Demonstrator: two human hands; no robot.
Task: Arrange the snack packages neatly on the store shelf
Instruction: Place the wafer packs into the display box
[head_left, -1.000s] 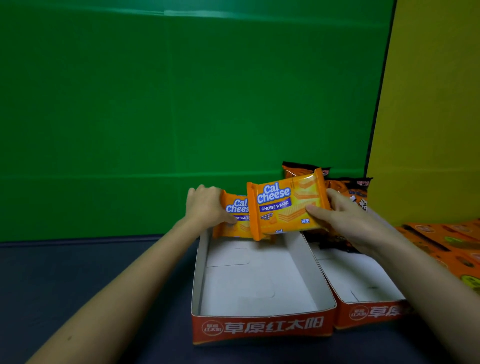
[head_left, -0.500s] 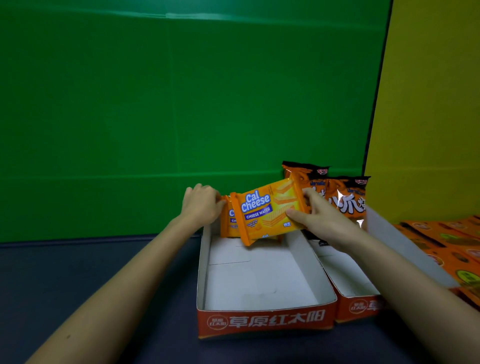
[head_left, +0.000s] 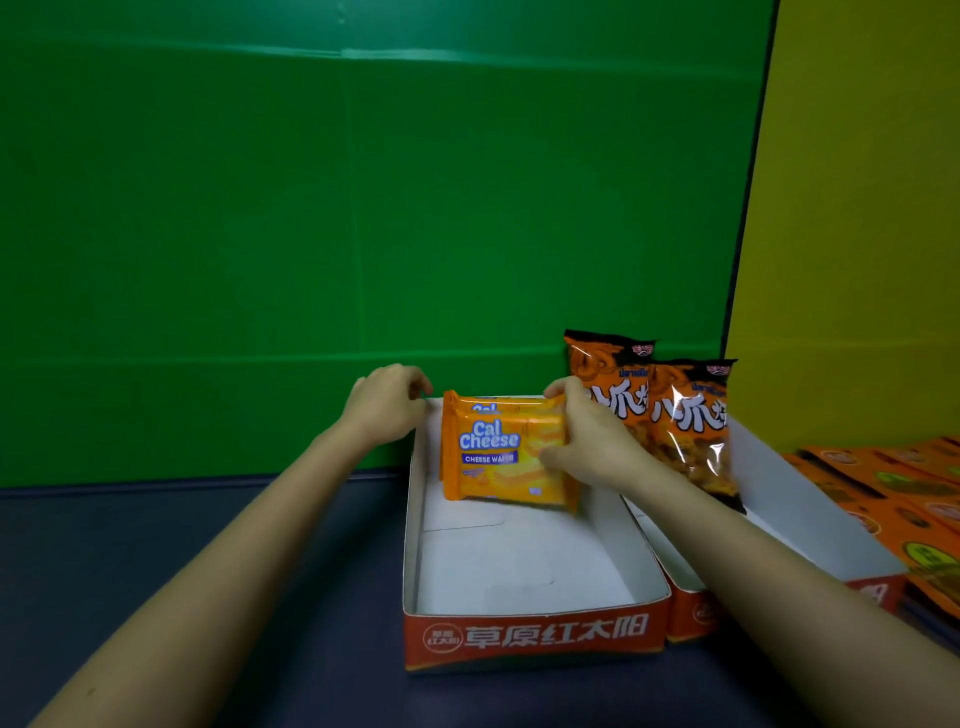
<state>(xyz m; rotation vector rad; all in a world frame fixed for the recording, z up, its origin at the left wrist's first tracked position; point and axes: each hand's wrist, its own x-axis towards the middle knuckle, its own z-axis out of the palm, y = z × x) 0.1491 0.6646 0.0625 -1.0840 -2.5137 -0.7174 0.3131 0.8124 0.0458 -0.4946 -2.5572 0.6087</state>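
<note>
Two orange Cal Cheese wafer packs stand upright at the back of a white cardboard tray (head_left: 519, 566) with a red printed front. My right hand (head_left: 587, 441) grips the right end of the front wafer pack (head_left: 498, 457). Only the top edge of the rear wafer pack (head_left: 498, 404) shows behind it. My left hand (head_left: 387, 405) hovers by the tray's back left corner, fingers loosely curled, holding nothing. Two orange-and-black snack bags (head_left: 691, 426) stand upright in the neighbouring tray (head_left: 810, 514) on the right.
A green backdrop rises behind the dark blue shelf surface (head_left: 182, 545), and a yellow panel (head_left: 857, 208) stands at the right. Flat orange printed cartons (head_left: 904, 488) lie at the far right edge.
My right hand has lowered the front wafer pack from a tilted, raised position into the tray, upright against the rear pack. My left hand has let go of the rear pack and moved slightly left.
</note>
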